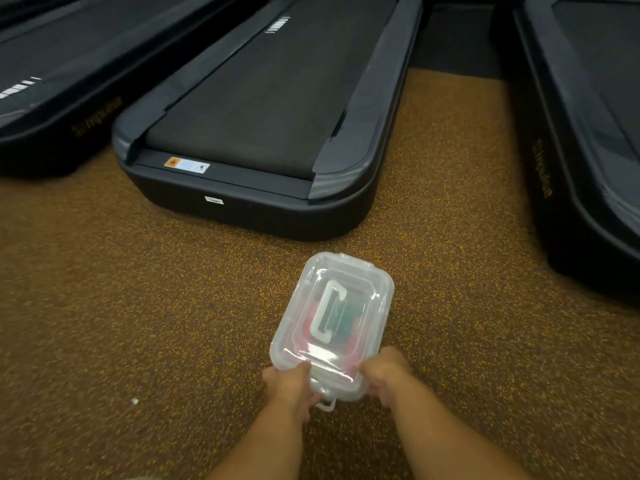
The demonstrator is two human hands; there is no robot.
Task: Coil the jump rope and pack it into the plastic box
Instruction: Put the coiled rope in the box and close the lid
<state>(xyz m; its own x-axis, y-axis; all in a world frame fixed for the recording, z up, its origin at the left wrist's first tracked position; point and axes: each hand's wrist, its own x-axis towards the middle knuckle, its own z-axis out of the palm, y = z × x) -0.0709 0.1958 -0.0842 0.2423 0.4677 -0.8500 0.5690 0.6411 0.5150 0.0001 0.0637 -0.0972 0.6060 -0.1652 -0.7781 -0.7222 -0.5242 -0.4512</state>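
A clear plastic box (pixel 360 282) with its lid on and a white handle lying flat on top sits on the speckled brown floor, low in the middle of the view. Through the lid I make out pink and green shapes of the jump rope (pixel 341 315), blurred by the plastic. My left hand (pixel 289 384) grips the box's near left corner. My right hand (pixel 386 370) grips its near right corner. A small latch sticks out at the near end between my hands.
A black treadmill deck (pixel 263 133) lies just beyond the box. Another treadmill (pixel 52 81) is at the far left and a third (pixel 588 150) along the right edge. Brown speckled flooring (pixel 138 306) stretches left and right of the box.
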